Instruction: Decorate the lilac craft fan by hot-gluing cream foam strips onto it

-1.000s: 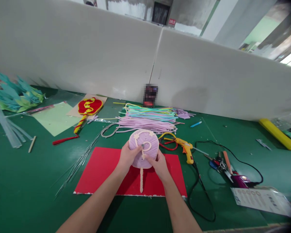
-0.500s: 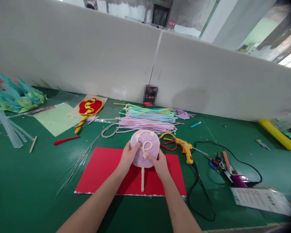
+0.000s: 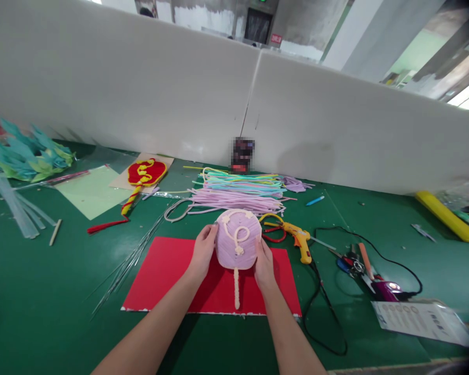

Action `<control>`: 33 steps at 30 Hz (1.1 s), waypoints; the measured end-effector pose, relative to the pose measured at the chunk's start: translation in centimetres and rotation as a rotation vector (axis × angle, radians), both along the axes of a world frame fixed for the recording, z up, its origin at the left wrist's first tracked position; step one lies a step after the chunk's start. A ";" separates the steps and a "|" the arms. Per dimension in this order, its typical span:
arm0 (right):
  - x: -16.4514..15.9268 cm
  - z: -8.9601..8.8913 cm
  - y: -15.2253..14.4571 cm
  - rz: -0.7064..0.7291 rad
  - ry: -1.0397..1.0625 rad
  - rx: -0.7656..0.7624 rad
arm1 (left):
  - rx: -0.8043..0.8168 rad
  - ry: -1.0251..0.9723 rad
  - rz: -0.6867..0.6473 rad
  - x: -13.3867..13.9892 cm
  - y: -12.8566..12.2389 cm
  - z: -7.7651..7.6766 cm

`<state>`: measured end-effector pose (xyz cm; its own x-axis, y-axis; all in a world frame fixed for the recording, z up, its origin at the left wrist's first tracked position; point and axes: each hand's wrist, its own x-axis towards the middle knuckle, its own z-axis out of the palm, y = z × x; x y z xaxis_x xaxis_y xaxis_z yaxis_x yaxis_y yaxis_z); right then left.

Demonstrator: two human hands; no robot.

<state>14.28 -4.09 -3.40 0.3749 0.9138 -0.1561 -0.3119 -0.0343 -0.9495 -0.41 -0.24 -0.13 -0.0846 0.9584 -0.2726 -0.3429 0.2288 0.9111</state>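
Note:
A round lilac fan with a cream rim, a curled cream stem and small cream flowers is held up over a red board. Its fuzzy cream handle points down toward me. My left hand grips the left edge of the fan, thumb at the front. On the opposite edge my right hand grips it too, with some fingers hidden behind. Just beyond the fan lie bundles of lilac pipe cleaners and pastel ones.
A yellow glue gun with a black cord lies right of the board, near scissors. To the left are thin wires, a red and yellow fan, and clear glue sticks. A pale partition stands behind.
Both hands have slid outward from the fan's face to its side edges, uncovering the cream decoration. The fan has shifted slightly to the right.

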 end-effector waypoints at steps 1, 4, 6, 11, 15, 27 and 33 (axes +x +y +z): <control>0.0 0.1 0.0 -0.017 0.009 -0.002 | -0.004 -0.015 -0.005 0.0 0.0 0.1; 0.0 0.2 0.1 -0.054 0.039 -0.010 | -0.011 -0.058 -0.025 0.1 -0.1 0.4; -0.1 0.4 0.1 -0.062 0.062 -0.016 | -0.013 -0.094 -0.038 0.1 -0.1 0.5; -0.5 1.8 -0.3 0.027 0.142 0.047 | -0.075 -0.274 -0.108 0.4 0.0 0.5; -0.5 3.0 -0.4 0.131 0.173 0.102 | -0.183 -0.477 -0.295 0.2 -0.1 1.0; -0.3 2.7 -0.5 0.173 0.131 0.127 | -0.343 -0.784 -0.767 0.4 -1.1 0.2; -0.1 2.2 -0.7 0.140 0.009 0.109 | -0.429 -0.712 -0.997 0.9 -1.1 -1.2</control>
<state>14.16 -4.82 -1.20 0.2415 0.9687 -0.0565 -0.3200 0.0246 -0.9471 0.54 -1.33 -1.37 0.8997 0.3496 -0.2614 -0.2326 0.8907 0.3907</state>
